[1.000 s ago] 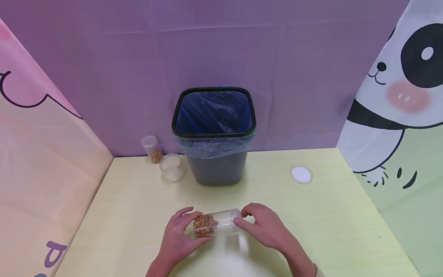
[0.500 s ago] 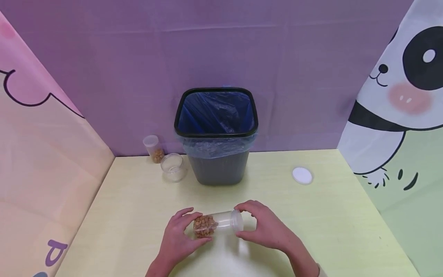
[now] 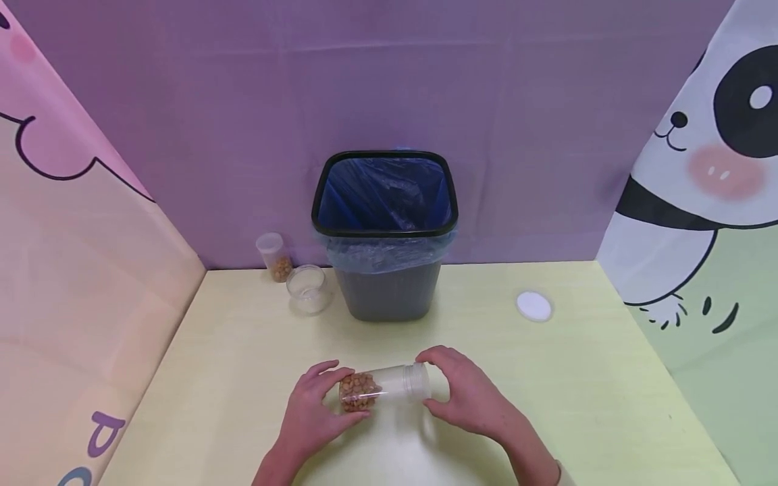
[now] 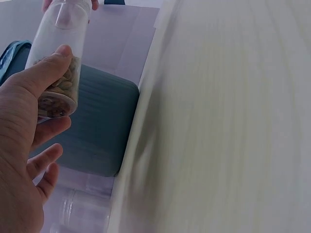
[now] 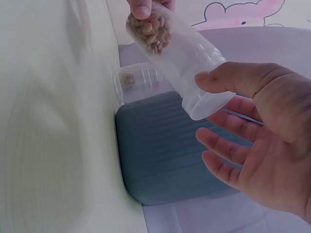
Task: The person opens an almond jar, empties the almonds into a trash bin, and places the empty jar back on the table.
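Observation:
A clear plastic jar (image 3: 389,383), part filled with small brown pellets (image 3: 358,391), lies on its side in the air above the table, its lidded end a little higher. My left hand (image 3: 313,412) grips the pellet end between thumb and fingers. On the right, my right hand (image 3: 471,398) pinches the translucent lid (image 3: 417,381) with thumb and index finger at its rim. From the right wrist view, the thumb (image 5: 228,77) rests on the lid while the other fingers spread below. The left wrist view shows my left thumb (image 4: 46,73) across the jar wall.
A grey bin (image 3: 389,297) with a blue liner stands against the purple backdrop. Left of it are a smaller lidded jar of pellets (image 3: 279,266) and a clear open tub (image 3: 306,290). A white disc (image 3: 534,306) lies on the table (image 3: 608,391) at right.
My right hand has shifted its fingers from the lid's near edge to a wider pinch around it. The lid end has risen slightly; the left hand keeps its hold.

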The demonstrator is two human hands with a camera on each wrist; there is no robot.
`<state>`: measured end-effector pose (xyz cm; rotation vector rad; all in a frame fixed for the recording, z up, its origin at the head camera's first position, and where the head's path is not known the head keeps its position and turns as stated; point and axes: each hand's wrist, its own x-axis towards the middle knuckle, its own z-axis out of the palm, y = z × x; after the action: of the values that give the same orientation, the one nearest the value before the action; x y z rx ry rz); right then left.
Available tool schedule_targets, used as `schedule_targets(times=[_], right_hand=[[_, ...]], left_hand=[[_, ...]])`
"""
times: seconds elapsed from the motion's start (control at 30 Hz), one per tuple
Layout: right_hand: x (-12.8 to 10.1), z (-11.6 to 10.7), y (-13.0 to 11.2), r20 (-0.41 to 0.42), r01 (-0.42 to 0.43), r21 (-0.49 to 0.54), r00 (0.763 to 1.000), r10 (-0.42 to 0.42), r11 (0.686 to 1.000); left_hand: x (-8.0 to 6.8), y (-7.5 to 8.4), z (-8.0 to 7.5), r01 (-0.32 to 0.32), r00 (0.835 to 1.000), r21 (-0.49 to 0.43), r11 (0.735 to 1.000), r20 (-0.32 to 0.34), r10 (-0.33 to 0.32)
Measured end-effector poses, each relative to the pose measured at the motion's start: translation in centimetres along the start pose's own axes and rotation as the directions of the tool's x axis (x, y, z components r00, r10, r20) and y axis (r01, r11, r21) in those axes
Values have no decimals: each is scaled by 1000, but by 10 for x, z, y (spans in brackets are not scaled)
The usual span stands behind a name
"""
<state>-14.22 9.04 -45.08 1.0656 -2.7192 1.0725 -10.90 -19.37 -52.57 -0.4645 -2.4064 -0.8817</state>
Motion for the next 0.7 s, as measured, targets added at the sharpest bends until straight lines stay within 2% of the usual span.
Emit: schedule_targets(times=[0.17, 0.4, 0.7], right_hand=[[-3, -4, 1, -31, -47, 16, 998, 48, 999], [-7, -6, 8, -93, -30, -16, 995, 29, 999], [-11, -9, 15, -124, -148, 95, 979, 159, 984]], left_hand=[[0, -2, -2, 27, 1000, -7, 1000, 12, -27], [0, -1, -3, 48, 999, -24, 999, 22, -48], [-3, -2, -3, 73, 997, -26, 997, 36, -72]])
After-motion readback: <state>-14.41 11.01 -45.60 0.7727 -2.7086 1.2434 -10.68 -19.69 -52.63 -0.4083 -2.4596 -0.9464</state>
